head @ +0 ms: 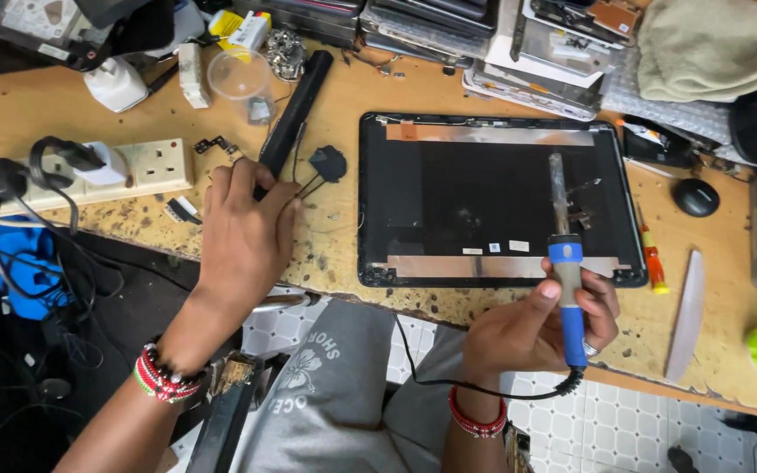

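Right hand (532, 328) sits closest to the lens, fingers wrapped tight round the blue grip of a soldering iron (567, 293), which stands nearly upright with its metal tip up over the black laptop lid panel (449, 197). Its black cord (449, 377) loops down off the counter's (72, 109) near edge towards the grey shorts below. That panel lies flat, inner side up, silver foil strips along its top and bottom edges. Over on the other side, left hand (243, 232) is down on the wood, fingers curled closed on the lower end of a long black bar (295, 105) that runs diagonally away. Just beside those fingers, a small black part (328, 162) on thin wires. Further left, a white power strip (129, 171) with plugs in it. Right of the panel, an orange-handled screwdriver (653, 263), a pale flat blade (687, 315) and a black mouse (695, 197). Stacked laptop parts (532, 61) crowd the far edge.
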